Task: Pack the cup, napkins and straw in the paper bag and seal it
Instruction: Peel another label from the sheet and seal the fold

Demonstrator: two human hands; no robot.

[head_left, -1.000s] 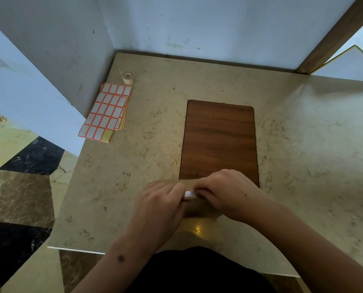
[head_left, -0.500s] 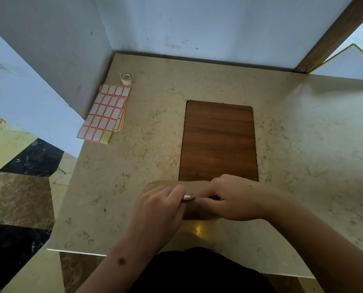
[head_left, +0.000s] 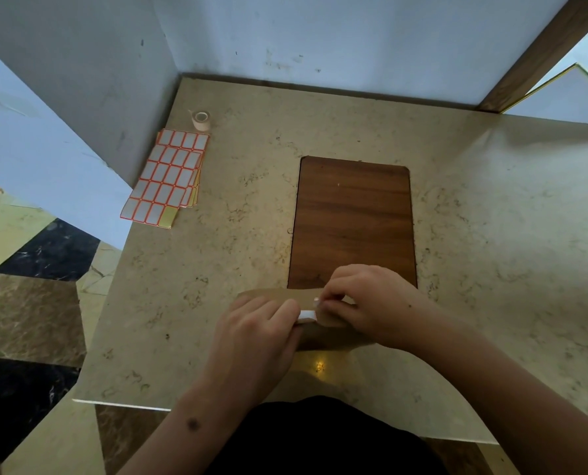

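Note:
A brown paper bag (head_left: 323, 337) stands near the table's front edge, its folded top mostly covered by both hands. My left hand (head_left: 255, 337) rests on the left part of the fold and pinches a small white sticker (head_left: 307, 316) against it. My right hand (head_left: 368, 303) presses the fold from the right, fingertips touching the sticker's far end. Cup, napkins and straw are not visible.
Sheets of white stickers with orange borders (head_left: 169, 176) lie at the table's left edge, with a small tape roll (head_left: 202, 118) behind them. A dark wooden board (head_left: 352, 221) lies just beyond the bag. Walls close the back and left; the table's front edge (head_left: 121, 403) is near.
The white sticker shows more between the hands. My right hand has shifted slightly back and right along the fold. My left hand stays in place.

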